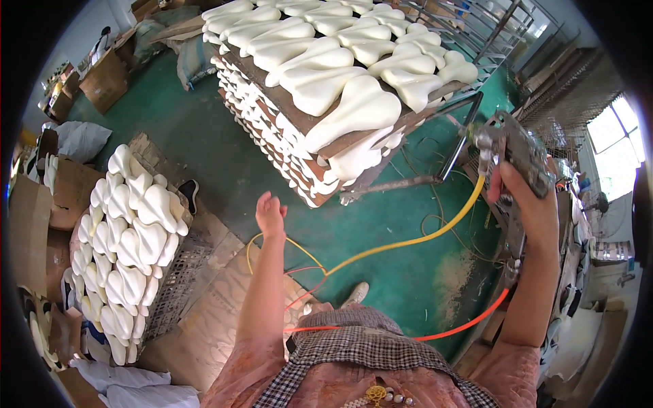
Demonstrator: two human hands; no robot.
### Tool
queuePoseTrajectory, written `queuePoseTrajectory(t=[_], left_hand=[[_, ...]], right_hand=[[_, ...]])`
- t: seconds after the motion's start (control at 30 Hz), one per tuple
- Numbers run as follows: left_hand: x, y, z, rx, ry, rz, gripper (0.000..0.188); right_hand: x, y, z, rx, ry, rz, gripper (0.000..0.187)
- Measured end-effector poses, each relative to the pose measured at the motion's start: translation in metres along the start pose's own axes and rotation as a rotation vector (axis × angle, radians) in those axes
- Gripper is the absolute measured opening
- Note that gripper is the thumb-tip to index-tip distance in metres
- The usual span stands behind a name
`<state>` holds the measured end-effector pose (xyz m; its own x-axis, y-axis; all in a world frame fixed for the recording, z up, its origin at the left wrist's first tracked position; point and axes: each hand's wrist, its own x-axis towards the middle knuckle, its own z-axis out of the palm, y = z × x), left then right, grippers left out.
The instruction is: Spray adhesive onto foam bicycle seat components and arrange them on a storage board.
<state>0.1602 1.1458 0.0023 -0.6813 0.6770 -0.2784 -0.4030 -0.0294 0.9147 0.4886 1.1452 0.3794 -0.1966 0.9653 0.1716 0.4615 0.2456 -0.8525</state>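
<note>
My right hand (520, 190) is wrapped round the grip of a metal spray gun (527, 153), raised at the right. A yellow hose (408, 241) joins a fitting on the gun, and a red hose (469, 323) runs from its lower end. My left hand (271, 216) hangs in the air near the middle, fingers loosely bent with nothing in them. Beyond both hands stands a tall stack of boards (282, 112), covered with cream-white, smooth, rounded pieces (360, 112) that taper at one end. Pieces also stick out between the lower boards.
At left, more white pieces (132, 234) are heaped over a grey plastic crate (178, 279). Flattened cardboard (211, 326) covers part of the green floor (381, 272). A metal bar frame (449, 166) juts out beside the stack. Cardboard boxes (71, 194) line the left side; hoses trail across the floor.
</note>
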Motion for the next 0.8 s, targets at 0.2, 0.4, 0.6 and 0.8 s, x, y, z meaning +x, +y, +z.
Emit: queuePoseTrajectory(t=[0.2, 0.4, 0.6, 0.8], left_hand=[[-0.061, -0.009, 0.017, 0.294, -0.055, -0.163, 0.012], [-0.114, 0.044, 0.201, -0.196, -0.601, -0.231, 0.022], [-0.075, 0.000, 0.418, -0.662, -0.237, -0.640, 0.024], [0.004, -0.083, 0.526, -0.704, 0.105, -0.544, 0.015]], right_hand=[[0.002, 0.010, -0.030, 0.019, -0.075, -0.019, 0.022], [-0.006, 0.102, -0.145, 0.586, 0.215, -0.085, 0.045], [-0.006, 0.228, -0.277, 0.722, 0.027, -0.198, 0.059], [0.040, 0.296, -0.344, 0.711, 0.327, -0.073, 0.057]])
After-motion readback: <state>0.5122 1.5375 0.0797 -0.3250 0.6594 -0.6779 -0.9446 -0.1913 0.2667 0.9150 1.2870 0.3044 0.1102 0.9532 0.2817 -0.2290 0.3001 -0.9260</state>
